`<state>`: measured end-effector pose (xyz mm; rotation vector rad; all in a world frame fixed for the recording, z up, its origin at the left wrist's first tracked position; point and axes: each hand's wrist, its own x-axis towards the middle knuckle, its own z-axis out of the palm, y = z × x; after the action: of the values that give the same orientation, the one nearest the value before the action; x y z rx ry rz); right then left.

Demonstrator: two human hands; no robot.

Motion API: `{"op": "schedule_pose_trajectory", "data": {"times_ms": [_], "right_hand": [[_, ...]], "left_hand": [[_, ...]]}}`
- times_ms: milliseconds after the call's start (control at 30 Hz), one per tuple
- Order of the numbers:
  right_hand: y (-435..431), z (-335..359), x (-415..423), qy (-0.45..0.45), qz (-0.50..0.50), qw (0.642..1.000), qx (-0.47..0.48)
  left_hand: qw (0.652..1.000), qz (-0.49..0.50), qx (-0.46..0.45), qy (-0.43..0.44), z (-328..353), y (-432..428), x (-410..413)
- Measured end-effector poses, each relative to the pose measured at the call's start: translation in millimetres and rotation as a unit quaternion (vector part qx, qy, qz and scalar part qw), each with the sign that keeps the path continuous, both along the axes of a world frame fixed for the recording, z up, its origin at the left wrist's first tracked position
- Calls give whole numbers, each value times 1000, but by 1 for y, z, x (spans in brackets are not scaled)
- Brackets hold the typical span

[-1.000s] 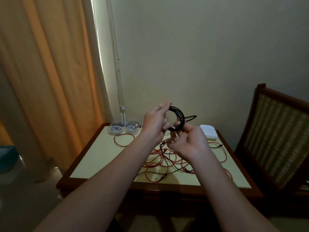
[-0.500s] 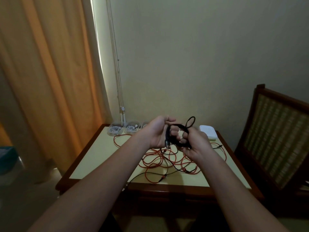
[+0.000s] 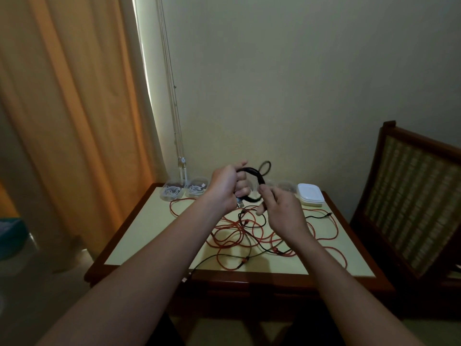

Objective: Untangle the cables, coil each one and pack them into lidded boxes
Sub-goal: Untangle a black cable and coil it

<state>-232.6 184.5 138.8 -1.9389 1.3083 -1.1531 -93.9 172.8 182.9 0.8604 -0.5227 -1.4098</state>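
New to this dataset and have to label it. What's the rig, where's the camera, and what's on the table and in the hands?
There is no robot here. A person works with two bare hands, and the single camera sits on their head, looking forward and down. The left hand grips a black coil of cable held above the table. The right hand pinches the coil's other side, apparently winding it. On the table lies a tangle of red cables with a thin black cable running through it. At the far edge stand two clear boxes holding white cables, and a white stack of boxes or lids. A chair stands to the right and a curtain hangs to the left.
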Motion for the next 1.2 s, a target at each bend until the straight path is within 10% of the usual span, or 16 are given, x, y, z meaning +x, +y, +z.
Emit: {"op": "schedule_pose_trajectory", "data": {"times_ms": [833, 1200], "right_hand": [[-16, -46, -54, 126, -38, 986, -100], [2, -31, -29, 3, -9, 995, -96]], "left_hand": [[993, 42, -69, -85, -2, 18, 12], [997, 24, -57, -35, 4, 18, 5]]}}
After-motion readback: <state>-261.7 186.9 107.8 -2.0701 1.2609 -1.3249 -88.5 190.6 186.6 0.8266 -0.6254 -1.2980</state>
